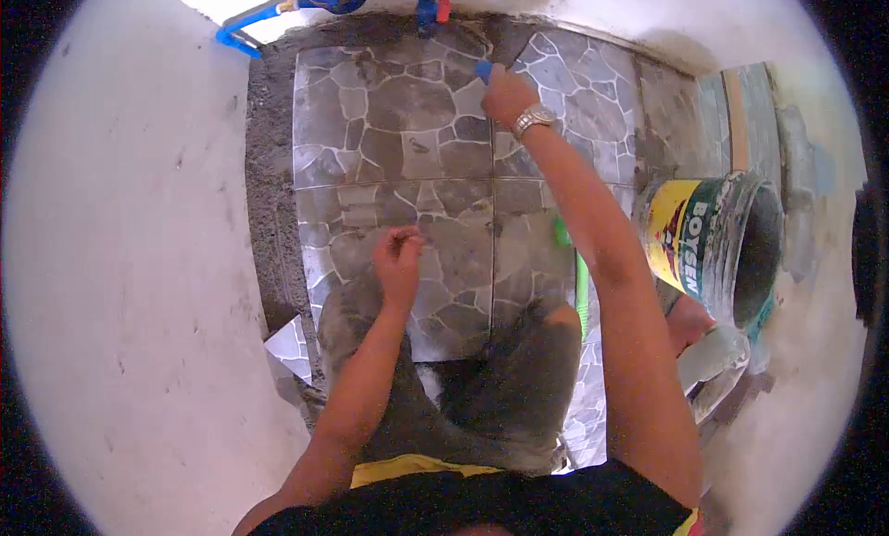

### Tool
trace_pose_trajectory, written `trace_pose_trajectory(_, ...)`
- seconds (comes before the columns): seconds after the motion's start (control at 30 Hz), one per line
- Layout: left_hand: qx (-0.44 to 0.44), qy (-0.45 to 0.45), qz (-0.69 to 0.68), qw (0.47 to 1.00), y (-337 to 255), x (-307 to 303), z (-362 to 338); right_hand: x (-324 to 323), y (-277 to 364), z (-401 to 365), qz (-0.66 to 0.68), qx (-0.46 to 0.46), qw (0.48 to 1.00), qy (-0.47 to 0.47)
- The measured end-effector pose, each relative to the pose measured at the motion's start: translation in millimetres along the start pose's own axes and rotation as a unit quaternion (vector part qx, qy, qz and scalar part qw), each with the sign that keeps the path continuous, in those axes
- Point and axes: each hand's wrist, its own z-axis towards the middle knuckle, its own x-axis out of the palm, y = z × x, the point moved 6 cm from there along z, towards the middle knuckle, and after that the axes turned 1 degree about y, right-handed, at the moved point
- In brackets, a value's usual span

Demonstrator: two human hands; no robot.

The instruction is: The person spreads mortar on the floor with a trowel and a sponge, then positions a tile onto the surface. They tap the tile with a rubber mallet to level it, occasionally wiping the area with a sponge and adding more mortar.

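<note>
My right hand [508, 95], with a metal watch [534, 119] on the wrist, is closed around a small blue object [483, 70] near the far edge of the stone-patterned floor tiles [407, 119]. What the blue object belongs to is hard to make out. Over the nearer tiles, my left hand [400, 249] has its fingers bent together above my left knee. Whether anything small is between those fingers is not visible. A green tool with a long handle [582, 291] lies beside my right knee, partly hidden by my right arm.
A Boysen bucket [676, 230] lies tipped at the right, near my foot [690, 323]. Blue pipes [269, 16] with a red-tipped fitting run along the far wall. A cut tile piece [291, 349] lies at the left. Stacked tiles [764, 119] lean at the right wall.
</note>
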Motion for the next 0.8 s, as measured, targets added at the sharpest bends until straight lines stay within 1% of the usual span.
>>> trace_pose_trajectory(0.13, -0.005, -0.003, -0.021, 1.000, 5, -4, 0, 5, -25, -1, 0.008, 0.008, 1.000, -0.003)
trace_pose_trajectory(0.17, -0.005, -0.004, -0.024, 1.000, 5, -4, 0, 5, -35, -4, 0.009, 0.024, 1.000, 0.000)
trace_pose_trajectory(0.23, -0.003, -0.008, -0.031, 0.999, 1, -3, 0, -20, -36, -23, 0.009, 0.055, 0.998, 0.006)
trace_pose_trajectory(0.33, 0.004, -0.012, -0.025, 1.000, -3, -4, -1, -35, -57, -40, 0.029, 0.049, 0.998, -0.040)
trace_pose_trajectory(0.4, 0.000, -0.003, -0.009, 1.000, -6, -3, 0, -53, -64, -62, 0.074, 0.007, 0.990, -0.123)
trace_pose_trajectory(0.47, -0.004, -0.005, -0.014, 1.000, -2, -4, -4, -83, -50, -87, 0.158, 0.092, 0.972, -0.149)
trace_pose_trajectory(0.53, 0.005, -0.008, -0.041, 0.999, 2, -3, -1, -74, -47, -88, 0.121, 0.071, 0.971, -0.193)
trace_pose_trajectory(0.57, 0.005, -0.005, -0.029, 1.000, 2, -5, -1, -65, -53, -90, 0.102, 0.062, 0.969, -0.218)
trace_pose_trajectory(0.6, 0.003, -0.002, -0.016, 1.000, 0, -7, -2, -39, -71, -80, 0.046, 0.055, 0.989, -0.131)
trace_pose_trajectory(0.7, 0.011, -0.011, -0.006, 1.000, 2, -10, 2, -7, -72, -85, 0.149, 0.069, 0.986, -0.013)
trace_pose_trajectory(0.73, 0.013, -0.022, -0.006, 1.000, 5, -10, 3, -18, -44, -92, 0.153, 0.068, 0.985, 0.037)
trace_pose_trajectory(0.8, -0.001, -0.018, -0.029, 0.999, 2, -5, 1, -33, 11, -99, 0.179, 0.006, 0.983, 0.025)
